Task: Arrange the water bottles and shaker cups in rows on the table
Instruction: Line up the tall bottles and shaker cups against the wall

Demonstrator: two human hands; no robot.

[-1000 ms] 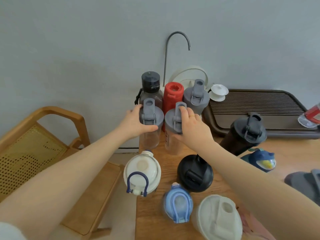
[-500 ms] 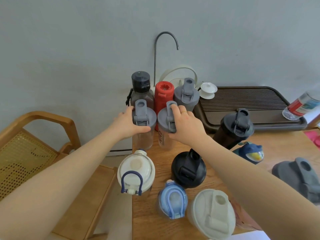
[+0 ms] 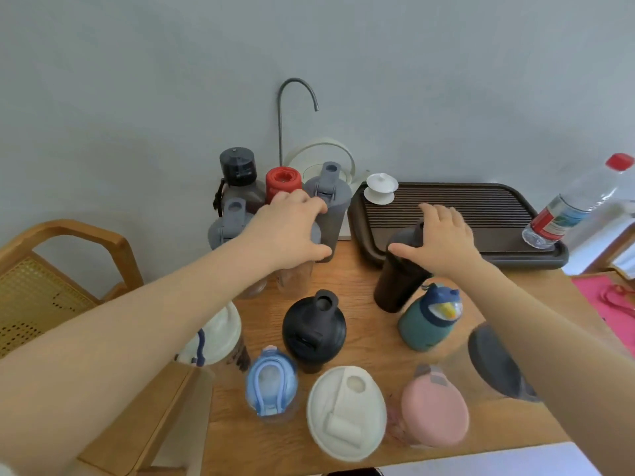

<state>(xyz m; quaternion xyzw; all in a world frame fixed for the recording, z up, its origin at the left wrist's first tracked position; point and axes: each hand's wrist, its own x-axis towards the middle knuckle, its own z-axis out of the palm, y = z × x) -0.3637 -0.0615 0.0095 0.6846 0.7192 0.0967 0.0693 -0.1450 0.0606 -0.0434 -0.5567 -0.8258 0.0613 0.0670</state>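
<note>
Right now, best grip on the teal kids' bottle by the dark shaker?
Probably wrap the teal bottle round its lower body from the near right side. Its domed cap is uneven, it leans back-right, and the dark shaker crowds its far left.

Plain grey wall, wooden table, cane-seated wooden chair at left.

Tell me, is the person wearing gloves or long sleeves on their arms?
No gloves. The left hand and right hand are bare, and both forearms are uncovered all the way down to the picture's lower edge. A pale scrap at the bottom left corner might be a sleeve edge, but I can't be sure. No watch or bracelet shows.
</note>
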